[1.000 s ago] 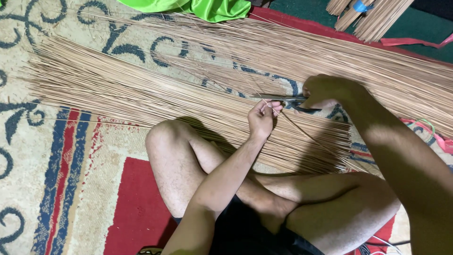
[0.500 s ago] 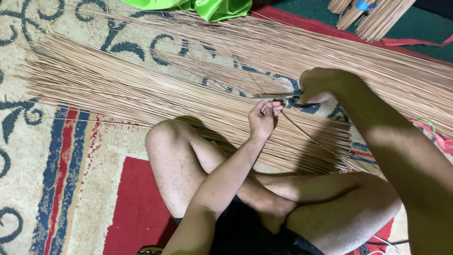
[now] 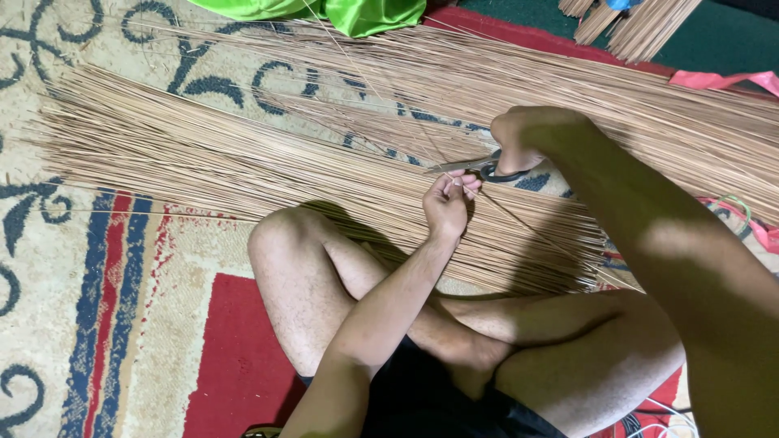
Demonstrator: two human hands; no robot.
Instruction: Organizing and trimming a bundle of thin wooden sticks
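I sit cross-legged on a patterned carpet. My left hand (image 3: 449, 203) pinches a thin tan stick (image 3: 542, 239) at one end; the stick runs off to the right over the pile. My right hand (image 3: 527, 134) grips black-handled scissors (image 3: 480, 168), whose blades point left and meet the stick right at my left fingertips. A wide heap of long thin tan sticks (image 3: 203, 154) lies spread on the carpet in front of my knees.
A second layer of sticks (image 3: 568, 81) lies further back. Bright green cloth (image 3: 357, 12) sits at the top edge. Bundled sticks (image 3: 641, 24) rest at the top right on green flooring, near pink strips (image 3: 730, 79). The carpet (image 3: 97, 324) extends left.
My right hand with the scissors has shifted slightly left toward my left fingertips. My left hand has stayed in place, still pinching the stick.
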